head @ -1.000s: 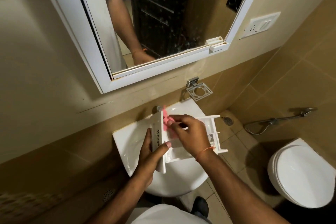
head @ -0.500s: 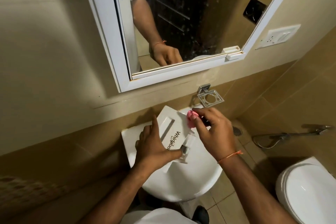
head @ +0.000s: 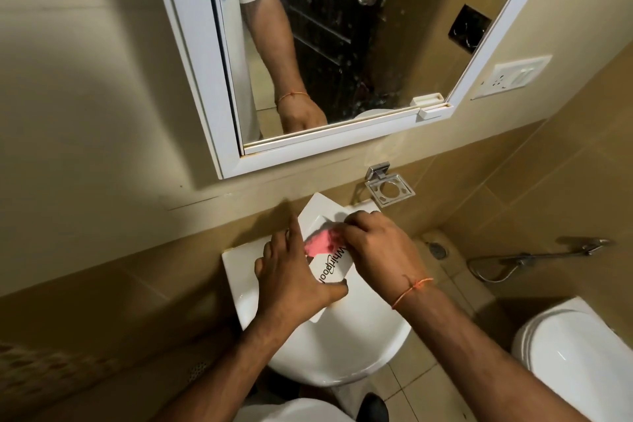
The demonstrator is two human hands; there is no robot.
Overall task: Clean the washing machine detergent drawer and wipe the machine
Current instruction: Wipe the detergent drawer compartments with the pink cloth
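Observation:
The white detergent drawer (head: 331,271) is held over the white sink (head: 342,349), its front panel with black lettering facing up at me. My left hand (head: 291,281) grips the drawer from the left, thumb across its near edge. My right hand (head: 380,250) pinches a pink cloth (head: 321,242) and presses it on the front panel, near the recessed handle. The rest of the drawer body is hidden under the panel and my hands.
A white-framed mirror (head: 219,106) hangs on the wall above the sink. A chrome holder (head: 388,189) sits on the wall at the sink's right. A toilet (head: 575,360) stands at the lower right, with a spray hose (head: 534,257) on the tiled wall.
The drawer has been turned so its front panel faces up instead of its open compartments. My right hand with the pink cloth moved from inside the drawer onto the panel.

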